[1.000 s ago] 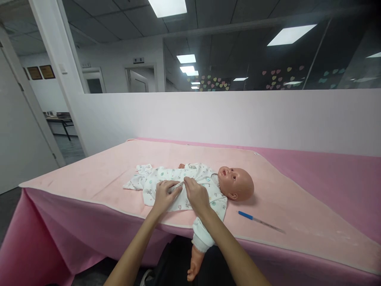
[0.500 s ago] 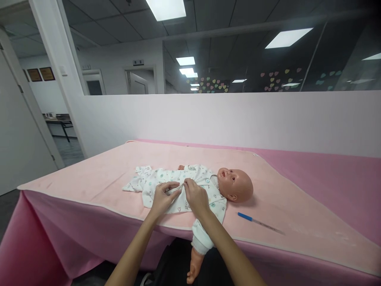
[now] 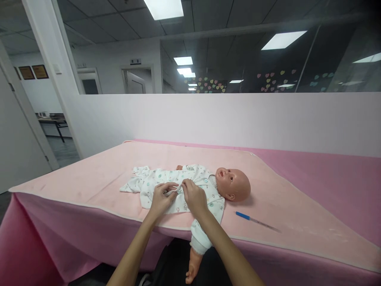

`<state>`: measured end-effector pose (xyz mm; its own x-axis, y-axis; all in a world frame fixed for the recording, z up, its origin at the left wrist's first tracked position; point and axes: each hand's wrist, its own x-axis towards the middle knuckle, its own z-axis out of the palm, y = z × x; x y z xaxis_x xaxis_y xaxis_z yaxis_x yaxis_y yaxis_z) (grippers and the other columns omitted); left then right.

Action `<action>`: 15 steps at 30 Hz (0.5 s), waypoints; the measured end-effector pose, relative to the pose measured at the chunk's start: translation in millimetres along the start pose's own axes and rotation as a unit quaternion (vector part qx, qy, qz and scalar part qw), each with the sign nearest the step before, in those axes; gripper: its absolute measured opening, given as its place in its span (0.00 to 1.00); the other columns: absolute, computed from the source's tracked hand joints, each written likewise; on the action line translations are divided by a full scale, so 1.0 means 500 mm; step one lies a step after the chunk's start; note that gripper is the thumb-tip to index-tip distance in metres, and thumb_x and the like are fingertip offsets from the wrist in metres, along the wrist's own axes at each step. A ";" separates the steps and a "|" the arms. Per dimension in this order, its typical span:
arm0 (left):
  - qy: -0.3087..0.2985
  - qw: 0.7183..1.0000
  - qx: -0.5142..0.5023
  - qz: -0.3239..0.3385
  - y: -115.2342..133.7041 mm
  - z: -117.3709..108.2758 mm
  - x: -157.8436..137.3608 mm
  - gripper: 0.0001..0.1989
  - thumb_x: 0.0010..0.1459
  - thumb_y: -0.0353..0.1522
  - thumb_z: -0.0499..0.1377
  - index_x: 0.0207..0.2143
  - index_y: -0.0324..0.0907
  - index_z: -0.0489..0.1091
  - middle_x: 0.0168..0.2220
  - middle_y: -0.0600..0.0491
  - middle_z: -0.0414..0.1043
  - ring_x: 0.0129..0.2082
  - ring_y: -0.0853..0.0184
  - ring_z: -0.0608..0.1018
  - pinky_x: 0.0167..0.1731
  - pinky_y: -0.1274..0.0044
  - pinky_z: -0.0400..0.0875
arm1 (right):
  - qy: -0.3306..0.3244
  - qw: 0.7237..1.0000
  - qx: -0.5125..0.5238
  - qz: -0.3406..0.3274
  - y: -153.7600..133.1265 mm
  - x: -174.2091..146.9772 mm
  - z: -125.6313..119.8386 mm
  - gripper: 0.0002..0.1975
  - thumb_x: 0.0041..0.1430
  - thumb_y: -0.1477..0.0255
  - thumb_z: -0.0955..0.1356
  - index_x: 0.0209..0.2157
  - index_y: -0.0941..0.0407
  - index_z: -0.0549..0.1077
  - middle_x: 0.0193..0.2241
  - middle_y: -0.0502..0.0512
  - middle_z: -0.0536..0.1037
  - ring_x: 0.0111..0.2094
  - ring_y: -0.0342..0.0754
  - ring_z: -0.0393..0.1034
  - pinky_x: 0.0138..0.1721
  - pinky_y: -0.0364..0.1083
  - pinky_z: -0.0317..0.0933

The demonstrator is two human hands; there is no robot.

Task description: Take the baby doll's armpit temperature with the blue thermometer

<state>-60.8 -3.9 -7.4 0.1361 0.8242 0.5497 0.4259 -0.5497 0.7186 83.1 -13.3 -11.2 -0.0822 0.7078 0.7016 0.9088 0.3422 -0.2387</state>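
A baby doll [image 3: 235, 184] lies on its back on the table, head to the right. It wears a white patterned romper [image 3: 160, 176] with its front flap bunched up at the middle. My left hand [image 3: 163, 198] pinches the folded white edge of the romper. Close beside it, my right hand [image 3: 193, 196] has its fingertips closed on the same cloth near the chest. The doll's near arm [image 3: 195, 260], with a white cuff, hangs over the table's front edge. What exactly sits between my right fingertips is hidden.
A thermometer-like stick with a blue end [image 3: 242, 215] lies right of the doll. Peach cloth [image 3: 98, 171] covers the table over a pink sheet [image 3: 342, 178]. A white wall [image 3: 238, 119] with a window stands behind, and a doorway [image 3: 53, 119] opens at left.
The view has shifted slightly. My fingers have moved a little on the romper's edge, and more of the white fold shows between my hands. The doll lies as before.
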 end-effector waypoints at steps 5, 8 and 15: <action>-0.010 0.998 0.063 0.015 0.010 -0.004 0.001 0.10 0.48 0.31 0.53 0.33 0.45 0.71 0.28 0.55 0.72 0.35 0.65 0.73 0.43 0.69 0.65 | -0.003 1.000 0.017 -0.002 0.000 0.000 0.000 0.11 0.62 0.69 0.56 0.32 0.55 0.66 0.28 0.49 0.72 0.24 0.40 0.65 0.21 0.40 0.47; 0.058 0.993 0.098 0.013 0.052 0.005 -0.011 0.10 0.50 0.33 0.52 0.35 0.45 0.70 0.32 0.54 0.71 0.37 0.62 0.72 0.47 0.64 0.61 | 0.004 1.000 0.028 0.008 0.001 0.002 0.001 0.11 0.62 0.70 0.56 0.33 0.55 0.67 0.28 0.50 0.72 0.25 0.40 0.66 0.23 0.39 0.49; 0.143 0.985 -0.093 -0.016 0.212 0.011 -0.204 0.29 0.50 0.47 0.50 0.56 0.62 0.52 0.54 0.63 0.61 0.57 0.55 0.59 0.51 0.61 0.62 | 0.016 0.999 0.046 0.014 0.002 0.005 0.000 0.11 0.61 0.71 0.57 0.32 0.54 0.68 0.28 0.49 0.73 0.26 0.41 0.67 0.25 0.39 0.53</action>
<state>-24.4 -145.4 10.5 -0.1433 0.7836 0.6044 0.2502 -0.5622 0.7882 83.7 -11.3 -9.8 -0.0423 0.6980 0.7149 0.8687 0.3791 -0.3188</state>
